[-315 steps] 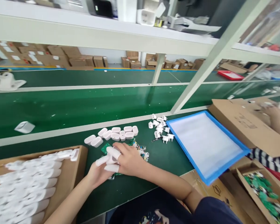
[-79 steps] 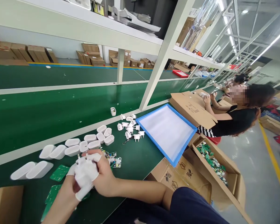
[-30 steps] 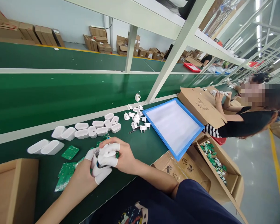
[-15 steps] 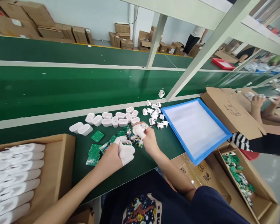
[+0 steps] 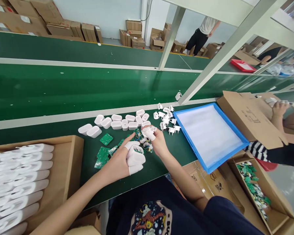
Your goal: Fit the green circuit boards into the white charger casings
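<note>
My left hand (image 5: 121, 160), with white covers on some fingers, is wrapped round a white housing (image 5: 135, 156) whose open end shows a green board inside. My right hand (image 5: 156, 138), also with covered fingertips, pinches a small white piece (image 5: 149, 130) just above a pile of circuit parts (image 5: 147, 145). Green boards (image 5: 103, 156) lie left of my left hand. Behind both hands stand several white housings (image 5: 116, 125), and several white plug pieces (image 5: 165, 119) lie scattered to their right.
A cardboard box of white housings (image 5: 73, 163) is at the left. A blue-rimmed tray (image 5: 193, 147) sits right, beside a metal post (image 5: 210, 62). A box of circuit boards (image 5: 271, 195) stands lower right. A co-worker's hands (image 5: 279, 109) are at far right.
The view has shifted, moving the scene slightly right. The index finger of my left hand now stretches out towards the circuit parts. Both hands keep their pieces.
</note>
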The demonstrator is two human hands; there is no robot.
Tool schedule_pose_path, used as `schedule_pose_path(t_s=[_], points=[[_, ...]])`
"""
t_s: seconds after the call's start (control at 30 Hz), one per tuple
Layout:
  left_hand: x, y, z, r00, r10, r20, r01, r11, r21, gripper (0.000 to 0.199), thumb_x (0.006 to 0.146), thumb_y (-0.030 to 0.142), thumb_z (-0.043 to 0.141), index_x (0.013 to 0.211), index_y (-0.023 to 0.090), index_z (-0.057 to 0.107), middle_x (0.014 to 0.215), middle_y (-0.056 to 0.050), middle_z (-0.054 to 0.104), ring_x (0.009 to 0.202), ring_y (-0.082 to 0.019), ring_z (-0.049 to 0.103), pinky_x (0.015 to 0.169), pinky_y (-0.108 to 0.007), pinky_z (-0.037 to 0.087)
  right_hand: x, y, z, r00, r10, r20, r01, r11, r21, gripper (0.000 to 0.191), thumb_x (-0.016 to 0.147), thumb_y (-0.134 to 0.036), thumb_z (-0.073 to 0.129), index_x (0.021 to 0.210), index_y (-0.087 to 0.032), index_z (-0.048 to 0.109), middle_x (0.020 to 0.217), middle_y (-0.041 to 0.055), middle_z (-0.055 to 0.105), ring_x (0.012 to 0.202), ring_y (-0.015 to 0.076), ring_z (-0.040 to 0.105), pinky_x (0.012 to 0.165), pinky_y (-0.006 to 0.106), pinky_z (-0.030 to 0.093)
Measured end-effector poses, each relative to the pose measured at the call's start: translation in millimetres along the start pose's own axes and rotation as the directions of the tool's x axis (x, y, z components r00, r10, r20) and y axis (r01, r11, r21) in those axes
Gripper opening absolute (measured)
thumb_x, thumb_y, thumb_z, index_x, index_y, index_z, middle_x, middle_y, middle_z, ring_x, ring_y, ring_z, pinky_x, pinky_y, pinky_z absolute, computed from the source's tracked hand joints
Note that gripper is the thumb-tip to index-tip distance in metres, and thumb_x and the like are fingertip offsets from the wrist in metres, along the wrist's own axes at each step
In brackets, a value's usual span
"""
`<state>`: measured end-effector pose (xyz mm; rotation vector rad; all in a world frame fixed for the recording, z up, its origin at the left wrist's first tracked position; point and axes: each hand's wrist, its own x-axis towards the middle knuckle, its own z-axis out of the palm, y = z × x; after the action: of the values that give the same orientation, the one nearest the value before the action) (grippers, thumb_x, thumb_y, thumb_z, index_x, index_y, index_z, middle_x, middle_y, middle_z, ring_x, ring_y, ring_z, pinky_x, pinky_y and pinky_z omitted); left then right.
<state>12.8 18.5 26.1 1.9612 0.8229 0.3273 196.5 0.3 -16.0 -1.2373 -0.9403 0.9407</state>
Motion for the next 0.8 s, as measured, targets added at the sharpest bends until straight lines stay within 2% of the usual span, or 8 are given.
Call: schedule_pose_path(t_s=[0.07,0.23,0.37,0.43,0.57,0.7,0.73,0.8], points=[[-1.1,-0.2,-0.8,0.998,0.031,0.05,-0.032,0.999,0.008,0.054,0.066,0.031,0.07,0.117,0.019,0.054,0.154,-0.013,0.027,0.136,-0.033,0.04,0.103,-0.04,0.046,-0.9,-0.4,7.6,1.0,0.0,-0.005,0.0,1.0,-0.012,0.022,0.081,-0.038,0.058,0.088,-0.019,0.067,0.088,0.0037,0.066,0.077,0.0164,0.058,0.071,0.029,0.048],[0.3,-2.4,-3.5,0.997,0.01,0.073,-0.003,0.996,-0.091,0.053,0.067,0.026,0.07,0.117,0.02,0.053,0.144,-0.011,0.038,0.117,-0.027,0.056,0.092,-0.034,0.052,-5.4,-8.2,16.0,0.998,-0.058,0.014,0.059,0.995,-0.075,0.019,0.076,-0.035,0.064,0.089,-0.02,0.066,0.097,0.0048,0.064,0.083,0.0179,0.059,0.074,0.03,0.048],[1.1,4.0,-7.5,0.993,0.032,0.11,-0.018,0.992,-0.128,0.043,0.067,0.022,0.069,0.108,0.021,0.055,0.133,-0.007,0.045,0.104,-0.021,0.06,0.085,-0.03,0.053,-4.5,-12.6,11.2,0.947,-0.31,0.081,0.321,0.917,-0.236,0.012,0.073,-0.027,0.07,0.084,-0.022,0.066,0.103,0.0048,0.063,0.093,0.0202,0.059,0.085,0.034,0.046],[0.7,8.1,-9.6,0.99,0.027,0.139,-0.005,0.988,-0.154,0.042,0.067,0.021,0.069,0.107,0.02,0.055,0.13,-0.007,0.046,0.1,-0.02,0.06,0.082,-0.029,0.053,-3.9,-11.8,9.4,0.92,-0.376,0.11,0.392,0.881,-0.266,0.011,0.075,-0.028,0.068,0.084,-0.023,0.065,0.102,0.0048,0.062,0.094,0.0202,0.06,0.085,0.035,0.046],[0.3,9.1,-11.6,0.992,0.014,0.124,0.016,0.972,-0.236,0.054,0.066,0.02,0.07,0.117,0.02,0.053,0.125,-0.008,0.049,0.096,-0.02,0.061,0.079,-0.029,0.053,-4.8,-9.5,10.3,0.954,-0.299,0.034,0.298,0.92,-0.256,0.014,0.085,-0.033,0.058,0.093,-0.022,0.06,0.098,0.0049,0.061,0.086,0.0183,0.059,0.076,0.033,0.049],[0.5,5.1,-11.8,0.994,-0.004,0.111,0.035,0.961,-0.274,0.054,0.067,0.022,0.07,0.118,0.02,0.052,0.122,-0.008,0.052,0.092,-0.02,0.061,0.077,-0.03,0.053,-0.8,-14.3,9.6,0.893,-0.424,0.152,0.45,0.816,-0.364,0.015,0.077,-0.034,0.067,0.087,-0.024,0.061,0.102,0.0065,0.062,0.1,0.0236,0.056,0.095,0.043,0.043],[0.3,4.8,-11.9,0.993,0.0,0.118,0.035,0.956,-0.291,0.056,0.066,0.023,0.071,0.118,0.02,0.051,0.123,-0.008,0.052,0.094,-0.02,0.061,0.078,-0.03,0.053,0.9,-16.5,9.1,0.897,-0.405,0.176,0.441,0.826,-0.352,0.015,0.076,-0.035,0.068,0.085,-0.024,0.061,0.102,0.0063,0.063,0.101,0.0242,0.056,0.097,0.044,0.042],[-0.6,5.2,-12.1,0.993,0.004,0.116,0.032,0.954,-0.298,0.059,0.066,0.024,0.072,0.12,0.02,0.05,0.129,-0.009,0.048,0.098,-0.021,0.061,0.081,-0.03,0.053,4.0,-20.4,8.8,0.95,-0.263,0.169,0.302,0.913,-0.275,0.016,0.082,-0.039,0.061,0.084,-0.023,0.062,0.098,0.0059,0.064,0.094,0.0227,0.058,0.089,0.041,0.046]])
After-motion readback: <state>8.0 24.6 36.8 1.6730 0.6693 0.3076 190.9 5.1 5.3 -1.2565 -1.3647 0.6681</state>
